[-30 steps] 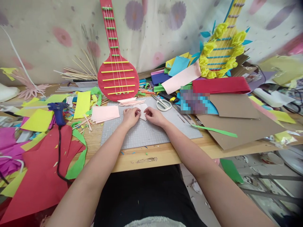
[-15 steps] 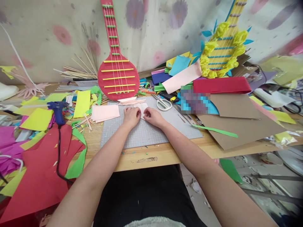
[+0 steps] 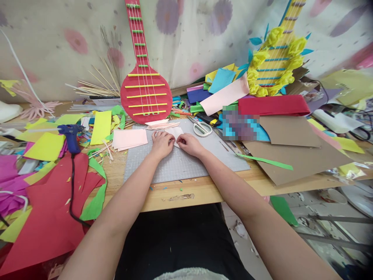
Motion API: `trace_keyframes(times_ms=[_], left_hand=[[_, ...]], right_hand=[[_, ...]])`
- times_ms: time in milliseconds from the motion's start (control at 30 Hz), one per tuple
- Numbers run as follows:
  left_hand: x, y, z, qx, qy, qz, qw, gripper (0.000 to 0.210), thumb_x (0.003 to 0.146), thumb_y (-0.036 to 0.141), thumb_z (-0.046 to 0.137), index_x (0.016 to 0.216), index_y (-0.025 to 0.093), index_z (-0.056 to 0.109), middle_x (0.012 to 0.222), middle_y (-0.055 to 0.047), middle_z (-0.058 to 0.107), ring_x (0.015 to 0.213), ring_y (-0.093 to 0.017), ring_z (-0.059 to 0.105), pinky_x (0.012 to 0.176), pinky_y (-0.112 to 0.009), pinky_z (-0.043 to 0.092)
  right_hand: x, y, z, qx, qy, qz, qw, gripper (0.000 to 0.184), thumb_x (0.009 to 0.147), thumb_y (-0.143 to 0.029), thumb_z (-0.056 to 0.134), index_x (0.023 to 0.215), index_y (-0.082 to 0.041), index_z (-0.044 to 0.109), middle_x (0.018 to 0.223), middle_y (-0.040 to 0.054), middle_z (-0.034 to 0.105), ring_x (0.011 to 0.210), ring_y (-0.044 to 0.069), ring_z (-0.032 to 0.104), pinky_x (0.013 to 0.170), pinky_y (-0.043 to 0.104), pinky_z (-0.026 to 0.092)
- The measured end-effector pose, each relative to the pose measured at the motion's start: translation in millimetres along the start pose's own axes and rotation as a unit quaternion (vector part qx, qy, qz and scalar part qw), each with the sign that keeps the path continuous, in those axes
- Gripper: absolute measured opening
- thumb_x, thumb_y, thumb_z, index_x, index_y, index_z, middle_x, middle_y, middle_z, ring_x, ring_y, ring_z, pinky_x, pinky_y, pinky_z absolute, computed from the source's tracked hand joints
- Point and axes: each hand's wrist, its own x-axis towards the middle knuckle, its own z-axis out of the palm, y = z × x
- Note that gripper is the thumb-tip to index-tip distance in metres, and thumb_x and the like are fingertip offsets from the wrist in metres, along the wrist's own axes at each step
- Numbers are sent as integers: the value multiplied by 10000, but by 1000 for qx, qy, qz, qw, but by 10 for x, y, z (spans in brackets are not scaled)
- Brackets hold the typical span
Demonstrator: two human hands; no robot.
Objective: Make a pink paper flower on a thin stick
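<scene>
I record the pale paper [image 3: 176, 132] on the cutting mat [image 3: 183, 167], pinched by left hand [image 3: 163, 144] and right hand [image 3: 190, 144], apparently part-folded, with pleated-looking pieces [image 3: 159, 124] beyond seemingly done and flat pink sheets [image 3: 130, 139] alongside seemingly unworked.

Single head view (forward and downward)

Room over cutting mat [image 3: 175, 168] between forearms [image 3: 139, 184]; scissors [image 3: 201, 124] obstruct beyond right hand [image 3: 189, 144], pink sheets [image 3: 129, 139] beside left hand [image 3: 162, 144]
</scene>
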Motion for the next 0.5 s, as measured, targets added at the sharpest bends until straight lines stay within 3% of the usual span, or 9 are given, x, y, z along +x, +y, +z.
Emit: trace_keyframes(times_ms=[100,500], left_hand=[[-35,23,-10,4,-3,2,1000,149,803,322,509,887,258,614,1016,-46,605,1111,-244,435,1057,-487,93],[-86,45,-9,-13,5,-21,1000,147,797,260,494,939,239,523,966,-39,613,1031,-225,488,1048,-474,129]], right_hand=[[7,2,-2,-2,-2,0,1000,122,744,-144,498,780,-168,612,733,15,557,700,126,483,691,250,373],[15,9,-22,16,-10,-6,1000,153,743,-110,462,792,-167,595,740,14,555,691,124,476,699,247,372]])
